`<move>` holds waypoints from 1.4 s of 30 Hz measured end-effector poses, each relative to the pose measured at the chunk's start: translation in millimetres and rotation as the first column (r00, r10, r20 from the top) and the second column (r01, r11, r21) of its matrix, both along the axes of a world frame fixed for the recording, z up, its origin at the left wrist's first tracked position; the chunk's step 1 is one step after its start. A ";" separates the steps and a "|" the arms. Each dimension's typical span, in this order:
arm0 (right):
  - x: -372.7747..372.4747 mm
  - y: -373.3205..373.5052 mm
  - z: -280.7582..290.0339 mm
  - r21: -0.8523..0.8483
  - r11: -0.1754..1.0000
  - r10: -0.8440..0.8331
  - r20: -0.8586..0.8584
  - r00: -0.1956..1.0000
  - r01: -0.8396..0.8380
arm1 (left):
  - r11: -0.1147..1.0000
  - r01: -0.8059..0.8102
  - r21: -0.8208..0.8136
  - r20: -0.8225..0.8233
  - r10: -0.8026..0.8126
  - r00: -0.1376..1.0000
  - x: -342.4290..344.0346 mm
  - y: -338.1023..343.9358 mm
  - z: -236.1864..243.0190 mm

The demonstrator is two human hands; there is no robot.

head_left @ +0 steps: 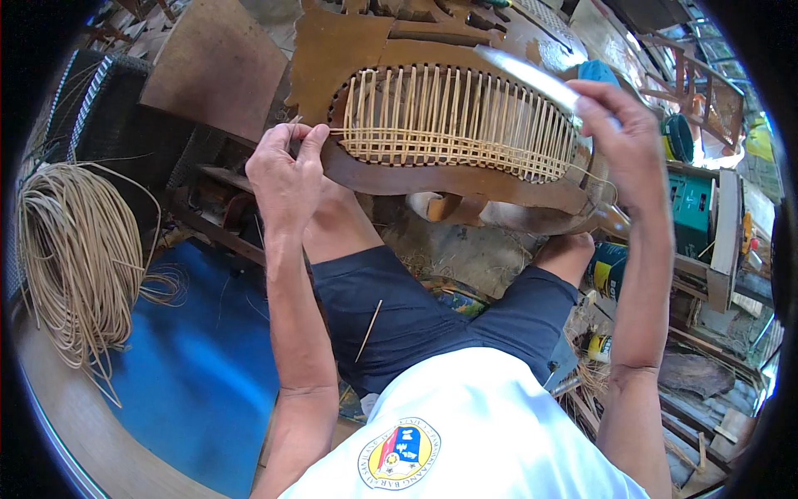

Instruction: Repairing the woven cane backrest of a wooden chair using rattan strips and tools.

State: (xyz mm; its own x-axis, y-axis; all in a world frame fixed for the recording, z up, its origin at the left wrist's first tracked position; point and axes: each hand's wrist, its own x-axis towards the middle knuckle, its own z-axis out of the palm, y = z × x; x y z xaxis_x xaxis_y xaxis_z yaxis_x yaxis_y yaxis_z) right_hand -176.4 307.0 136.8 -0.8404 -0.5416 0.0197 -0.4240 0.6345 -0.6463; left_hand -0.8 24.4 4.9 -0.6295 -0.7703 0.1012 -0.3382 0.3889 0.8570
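A brown wooden chair frame [449, 179] rests across my knees, its oval opening filled with a partly woven panel of pale cane strips [457, 125]. At the frame's left edge, my left hand [287, 170] pinches a thin cane strand that runs into the weave. My right hand [623, 137] is at the frame's right end, gripping a long metal blade [532, 75] that lies slanted over the top of the weave. A loose cane sliver [368, 330] rests on my dark blue shorts.
A big coil of cane strands [75, 249] hangs at the left beside a blue surface [199, 366]. Wooden boards and a dark woven chair [100, 100] stand behind. Green machines [690, 208], cans and wood scraps crowd the right side.
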 end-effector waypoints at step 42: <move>19.0 -50.2 -10.2 0.010 0.977 0.205 0.215 0.955 -0.212 | 0.999 0.034 0.027 -0.049 -0.032 0.998 2.4 -5.6 -4.3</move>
State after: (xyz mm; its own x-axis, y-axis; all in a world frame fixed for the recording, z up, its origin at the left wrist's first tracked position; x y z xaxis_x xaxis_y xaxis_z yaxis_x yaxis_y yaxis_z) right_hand -157.4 256.8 126.6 -0.6921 -0.7022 -0.1670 -0.4046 0.5690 -0.7159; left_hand 1.7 18.7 0.5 -0.6496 -0.7521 0.1111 -0.2836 0.3754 0.8824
